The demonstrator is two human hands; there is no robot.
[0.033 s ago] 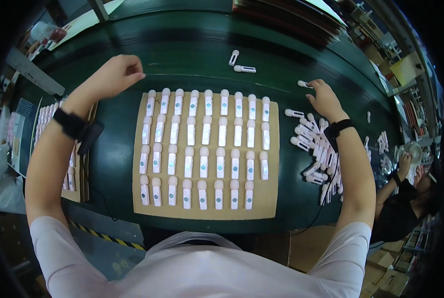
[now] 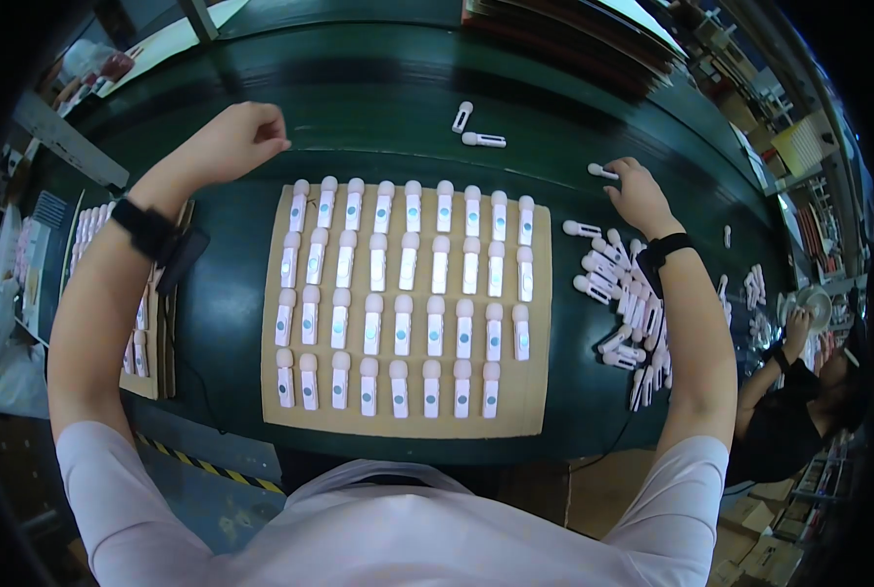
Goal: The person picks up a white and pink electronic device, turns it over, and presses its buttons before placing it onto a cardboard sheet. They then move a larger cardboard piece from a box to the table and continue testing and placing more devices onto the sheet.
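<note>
My right hand (image 2: 641,199) is closed at the far right of the bench, its fingers on the body of a small pinkish-white wand (image 2: 599,170) whose round head sticks out to the left. My left hand (image 2: 241,139) hangs curled beyond the far left corner of a cardboard sheet (image 2: 408,428); whatever its fingers hold, if anything, is hidden. On the sheet lie rows of like wands (image 2: 401,325), round heads pointing away from me, each with a round spot. A loose pile of wands (image 2: 625,293) lies beside my right forearm.
Two wands (image 2: 483,140) lie apart at the back of the green bench (image 2: 359,117). Another filled cardboard sheet (image 2: 141,383) is partly behind my left forearm. A stack of boards (image 2: 574,39) stands at the far edge. A person (image 2: 794,391) works at the right.
</note>
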